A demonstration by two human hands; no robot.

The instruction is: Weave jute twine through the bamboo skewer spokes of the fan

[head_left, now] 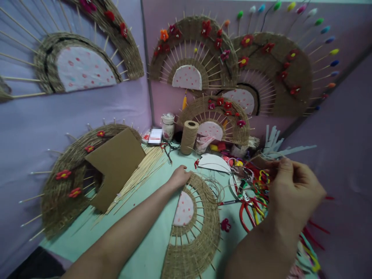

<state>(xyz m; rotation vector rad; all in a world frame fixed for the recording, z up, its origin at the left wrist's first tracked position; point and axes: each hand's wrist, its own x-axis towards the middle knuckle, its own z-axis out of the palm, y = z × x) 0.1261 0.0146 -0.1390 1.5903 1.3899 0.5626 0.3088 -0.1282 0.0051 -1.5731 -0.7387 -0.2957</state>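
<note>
A half-round woven twine fan (pixel 209 232) lies on the table, with thin sticks radiating from a white, pink-dotted centre (pixel 184 209). At its upper end, my left hand (pixel 180 176) grips the woven edge; some of its fingers are hidden. My right hand (pixel 299 188) is raised to the right, thumb and fingers pinched on a strand of twine. Loose loops of twine (pixel 217 190) lie over the fan's right side. Beside the fan is a dark pink flower (pixel 226 225). Red-handled scissors (pixel 246 213) rest between the fan and my right forearm.
A twine spool (pixel 189 137) and a lidded jar (pixel 167 126) stand at the back. Brown cardboard (pixel 116 166) and a bundle of thin sticks (pixel 142 174) lie left. Colourful pipe cleaners (pixel 263 176) clutter the right. Finished-looking fans (pixel 194 50) hang on the walls.
</note>
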